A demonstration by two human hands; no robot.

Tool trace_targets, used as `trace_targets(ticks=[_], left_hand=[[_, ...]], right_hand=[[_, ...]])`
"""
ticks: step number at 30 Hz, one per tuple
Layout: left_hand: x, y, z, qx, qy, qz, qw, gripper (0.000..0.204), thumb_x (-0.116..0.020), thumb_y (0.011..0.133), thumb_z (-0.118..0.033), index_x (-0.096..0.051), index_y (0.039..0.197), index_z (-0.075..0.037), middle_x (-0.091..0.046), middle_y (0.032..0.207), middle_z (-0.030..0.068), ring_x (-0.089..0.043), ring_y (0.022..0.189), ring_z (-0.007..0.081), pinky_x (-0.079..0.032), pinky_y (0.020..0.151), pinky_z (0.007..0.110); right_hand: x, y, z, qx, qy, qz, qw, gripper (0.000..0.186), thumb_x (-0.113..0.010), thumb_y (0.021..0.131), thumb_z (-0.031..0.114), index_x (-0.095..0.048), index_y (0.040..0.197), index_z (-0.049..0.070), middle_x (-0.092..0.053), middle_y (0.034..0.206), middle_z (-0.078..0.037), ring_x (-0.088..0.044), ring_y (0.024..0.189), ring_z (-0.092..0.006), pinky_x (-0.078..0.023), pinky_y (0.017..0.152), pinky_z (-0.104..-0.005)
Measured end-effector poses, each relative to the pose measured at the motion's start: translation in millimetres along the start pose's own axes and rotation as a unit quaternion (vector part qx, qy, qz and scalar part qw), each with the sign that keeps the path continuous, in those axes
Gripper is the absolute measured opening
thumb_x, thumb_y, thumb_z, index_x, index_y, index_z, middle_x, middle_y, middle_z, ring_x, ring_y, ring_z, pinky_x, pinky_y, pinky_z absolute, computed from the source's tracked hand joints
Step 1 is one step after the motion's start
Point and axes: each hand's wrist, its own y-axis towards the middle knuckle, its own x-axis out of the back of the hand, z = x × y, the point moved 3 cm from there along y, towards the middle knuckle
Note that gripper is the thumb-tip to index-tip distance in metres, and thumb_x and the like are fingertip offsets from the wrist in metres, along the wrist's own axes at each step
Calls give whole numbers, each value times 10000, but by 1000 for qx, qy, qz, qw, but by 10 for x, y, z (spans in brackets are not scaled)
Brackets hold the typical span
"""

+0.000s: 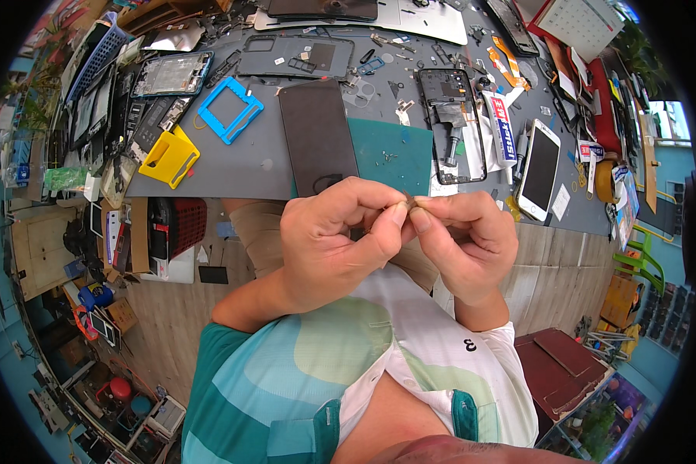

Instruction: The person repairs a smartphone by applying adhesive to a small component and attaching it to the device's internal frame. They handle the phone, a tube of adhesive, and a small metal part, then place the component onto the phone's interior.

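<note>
Take 12 o'clock as straight away from the person. One tiny piece (pixel 407 199) sits right where the fingertips of the two hands meet, just past the near edge of the worktop (pixel 243 170). The left hand (pixel 336 228) comes at it from 9 o'clock and the right hand (pixel 472 240) from 3 o'clock. Both seem to pinch it, thumb against finger, so neither hand is nearer. It is too small to tell which way its long side points.

From the fingertips, one green mat (pixel 411 147) lies at 12 o'clock, with some little bits on it, too small to count. One flat dark panel (pixel 317 127) lies at 11 o'clock, its long side running nearly 12 to 6, nearer the left hand. One opened phone frame (pixel 448 114) lies at 1 o'clock, and one white phone (pixel 540 170) between 2 and 3. One blue stand (pixel 216 126) lies at 10 o'clock.
</note>
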Motion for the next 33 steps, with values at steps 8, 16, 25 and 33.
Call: trace_targets(ticks=[8,16,25,33], left_hand=[[13,-3,-8,27,-11,0,1000,91,-643,1093,15,-714,1137,50,-776,869,117,-633,635,47,-485,528,223],[22,-6,18,66,-70,-18,995,79,-698,1068,17,-745,1118,56,-776,853,32,-631,667,-1,-483,555,193],[5,13,29,60,-47,-30,997,68,-685,1073,15,-735,1100,54,-769,832,40,-612,636,10,-463,529,211],[10,40,49,19,20,-42,999,81,-658,1071,53,-732,1097,74,-735,769,50,-588,578,29,-431,482,223]], right_hand=[[5,7,-6,-20,31,-2,999,162,-734,980,-157,-713,1136,-122,-821,1029,-212,-840,905,-224,-687,786,-315],[16,24,-16,-20,38,6,999,158,-732,978,-160,-718,1133,-128,-820,1027,-214,-840,908,-228,-687,782,-317],[19,67,55,44,-99,12,994,201,-773,935,-147,-754,1129,-101,-839,1002,-208,-854,892,-243,-686,770,-316],[-38,137,60,163,-243,26,956,275,-809,852,-146,-774,1123,-109,-822,951,-173,-850,913,-328,-712,826,-395]])
